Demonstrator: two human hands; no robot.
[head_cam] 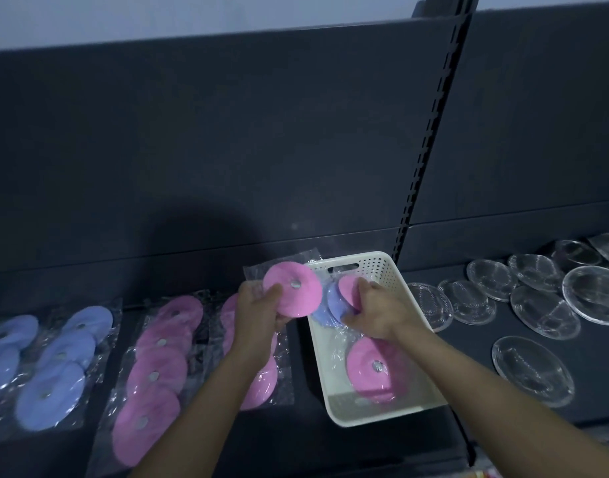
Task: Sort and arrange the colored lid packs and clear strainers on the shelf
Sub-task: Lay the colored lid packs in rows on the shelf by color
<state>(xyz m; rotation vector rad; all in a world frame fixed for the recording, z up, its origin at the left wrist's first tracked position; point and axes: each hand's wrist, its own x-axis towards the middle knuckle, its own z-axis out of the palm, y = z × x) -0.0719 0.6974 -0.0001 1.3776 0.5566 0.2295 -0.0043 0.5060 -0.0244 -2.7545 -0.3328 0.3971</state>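
My left hand [258,307] grips a pink lid pack [294,292] in clear wrap, lifted just left of the white basket [334,405]. Inside the basket, my right hand [373,310] holds a wrapped pack of blue and pink lids [332,298]. Another pink lid pack [373,369] lies lower in the basket. On the dark shelf, blue lid packs [51,367] lie at the far left and pink lid packs [158,360] lie beside them. Several clear strainers [537,305] are spread over the shelf to the right.
A slotted metal upright [430,139] divides the dark back panel just behind the basket. One more pink pack [261,384] lies under my left forearm. The shelf's front edge runs along the bottom of the view.
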